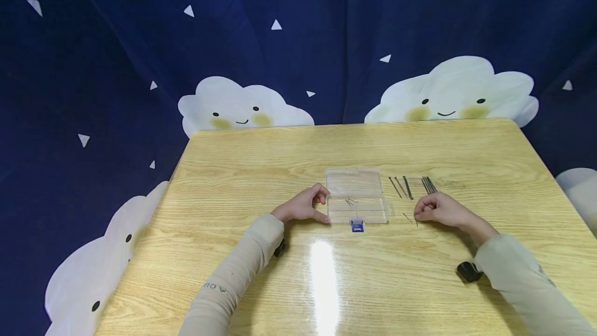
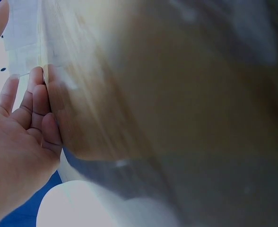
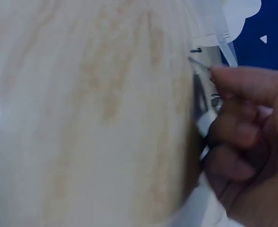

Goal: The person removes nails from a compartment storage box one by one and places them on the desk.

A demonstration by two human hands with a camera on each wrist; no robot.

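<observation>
A clear plastic box (image 1: 336,217) with a blue latch (image 1: 357,225) stands with its lid (image 1: 353,182) folded back. Several small nails (image 1: 351,201) lie inside it. My left hand (image 1: 305,204) rests at the box's left edge, thumb and fingers spread along it; in the left wrist view that hand (image 2: 23,137) has its fingers loosely bent. To the right of the box, my right hand (image 1: 438,209) pinches a small nail (image 3: 199,63) between thumb and forefinger, low over the table. Another small nail (image 1: 407,217) lies just left of those fingertips.
Several longer nails lie beyond the right hand: a group beside the box (image 1: 398,186) and a dark bunch (image 1: 427,184) partly behind the hand. All are on a wooden table (image 1: 233,170). A dark blue curtain (image 1: 326,56) with clouds hangs behind it.
</observation>
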